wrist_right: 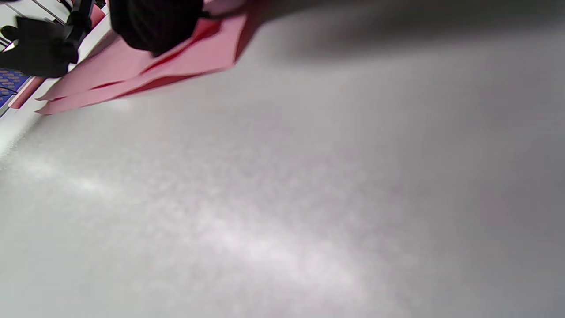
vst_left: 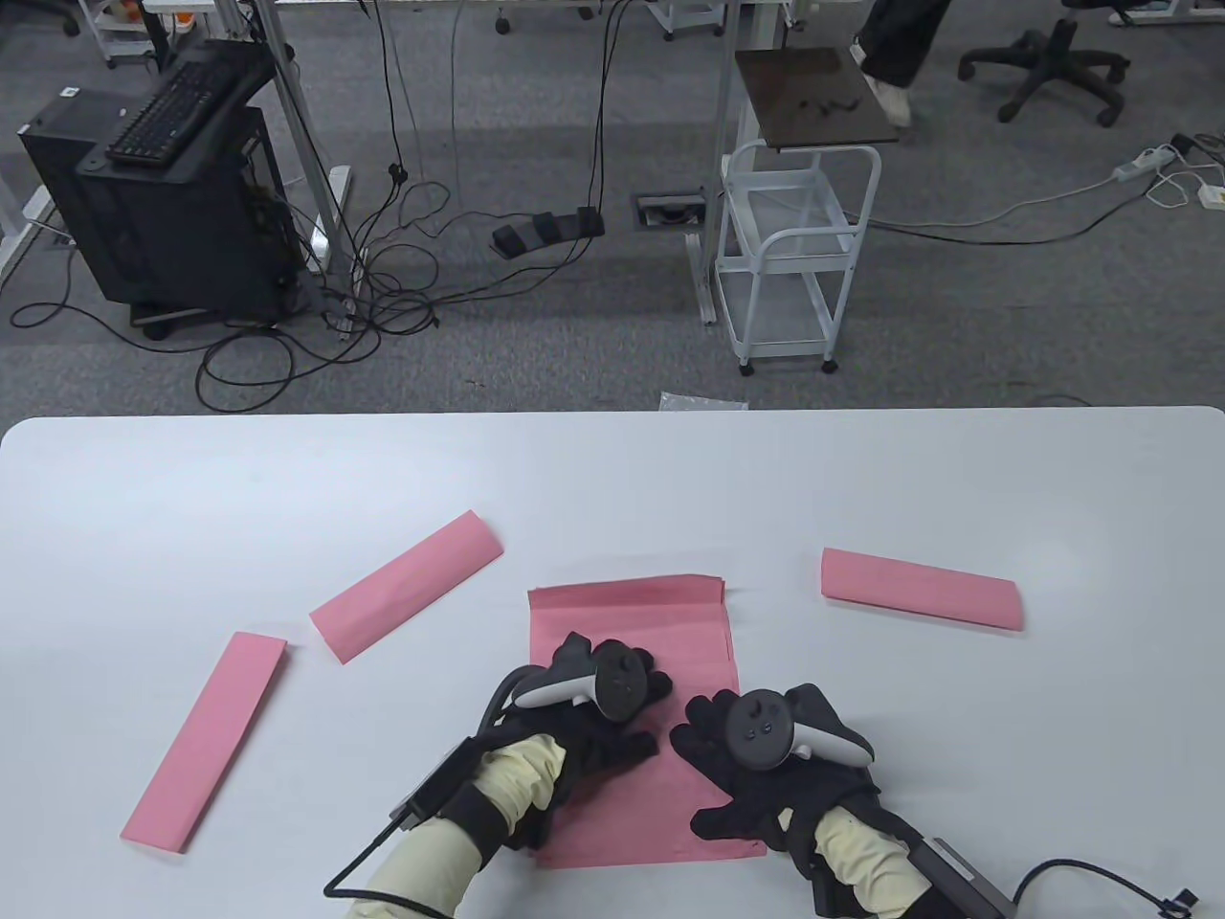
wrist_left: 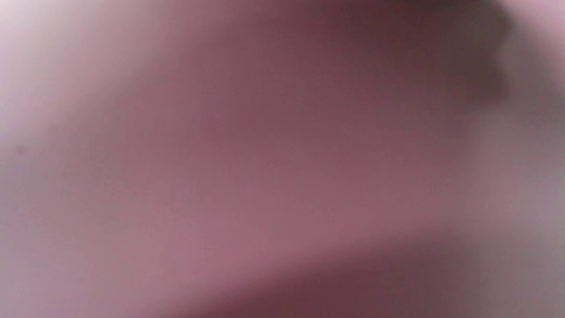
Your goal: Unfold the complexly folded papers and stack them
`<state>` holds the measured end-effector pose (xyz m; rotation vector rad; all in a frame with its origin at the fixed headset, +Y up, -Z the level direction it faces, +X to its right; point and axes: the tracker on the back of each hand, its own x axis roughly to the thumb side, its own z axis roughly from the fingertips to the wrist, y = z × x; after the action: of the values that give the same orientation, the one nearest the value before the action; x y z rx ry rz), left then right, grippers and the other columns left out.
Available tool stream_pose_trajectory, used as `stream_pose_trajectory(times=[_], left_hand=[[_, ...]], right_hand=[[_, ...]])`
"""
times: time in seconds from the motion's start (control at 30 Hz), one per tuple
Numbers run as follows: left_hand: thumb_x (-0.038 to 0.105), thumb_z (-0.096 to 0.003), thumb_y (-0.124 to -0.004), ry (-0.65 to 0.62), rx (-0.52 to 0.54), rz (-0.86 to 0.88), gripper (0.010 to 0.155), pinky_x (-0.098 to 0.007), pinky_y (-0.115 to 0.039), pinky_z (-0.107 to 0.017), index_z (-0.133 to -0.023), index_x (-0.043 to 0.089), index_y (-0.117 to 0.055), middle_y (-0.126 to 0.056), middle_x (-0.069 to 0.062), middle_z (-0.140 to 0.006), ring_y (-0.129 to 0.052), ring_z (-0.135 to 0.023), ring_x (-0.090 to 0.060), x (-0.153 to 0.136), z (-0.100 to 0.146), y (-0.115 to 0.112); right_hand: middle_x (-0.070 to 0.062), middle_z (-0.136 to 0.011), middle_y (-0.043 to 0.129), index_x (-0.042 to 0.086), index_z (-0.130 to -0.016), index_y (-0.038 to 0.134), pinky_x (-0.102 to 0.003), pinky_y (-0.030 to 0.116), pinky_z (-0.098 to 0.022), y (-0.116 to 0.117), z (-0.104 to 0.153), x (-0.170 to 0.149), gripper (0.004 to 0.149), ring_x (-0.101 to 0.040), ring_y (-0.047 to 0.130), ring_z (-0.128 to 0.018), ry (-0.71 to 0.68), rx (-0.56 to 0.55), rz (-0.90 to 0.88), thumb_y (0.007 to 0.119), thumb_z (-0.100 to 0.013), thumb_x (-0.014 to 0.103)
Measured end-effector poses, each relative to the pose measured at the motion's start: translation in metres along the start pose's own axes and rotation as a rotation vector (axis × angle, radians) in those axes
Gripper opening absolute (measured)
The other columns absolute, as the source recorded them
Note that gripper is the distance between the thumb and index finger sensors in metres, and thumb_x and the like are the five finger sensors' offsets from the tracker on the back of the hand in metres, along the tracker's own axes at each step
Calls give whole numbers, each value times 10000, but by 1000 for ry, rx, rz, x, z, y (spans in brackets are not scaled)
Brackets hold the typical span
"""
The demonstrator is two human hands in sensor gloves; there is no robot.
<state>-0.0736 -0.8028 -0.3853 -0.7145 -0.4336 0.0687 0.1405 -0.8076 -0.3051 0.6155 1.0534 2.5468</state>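
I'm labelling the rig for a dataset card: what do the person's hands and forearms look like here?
Both hands, left hand and right hand, wear black gloves with pale yellow sleeves behind them. A dark grey and white tracker with round buttons sits on the back of each. Black straps wrap the wrists, and a black cable trails from each forearm toward the table edge.

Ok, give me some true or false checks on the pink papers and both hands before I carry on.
1. Three narrow folded pink paper strips lie on the white table. True.
2. Both hands rest on the large opened pink sheet. True: left hand, right hand.
3. The right-side folded strip lies under the opened sheet. False: it lies apart from it.
4. The far-left folded strip overlaps the angled middle strip. False: a gap separates them.
5. The left wrist view shows fingers clearly. False: only pink blur.
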Motion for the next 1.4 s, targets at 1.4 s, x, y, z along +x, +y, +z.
stream_pose_trajectory(times=[1.4], left_hand=[[556,-572,-510,44,501,302,666,-580,27,-698,-1126,355,-198,17,65,-1175,82,-1074,-280,8,138,-12]], right_hand=[[179,-1119,-31,468,-1005,122,-487,-128,-676,-122,35,-110,773,-98,-145,-1001,507,-462,-115,715,-512,405]])
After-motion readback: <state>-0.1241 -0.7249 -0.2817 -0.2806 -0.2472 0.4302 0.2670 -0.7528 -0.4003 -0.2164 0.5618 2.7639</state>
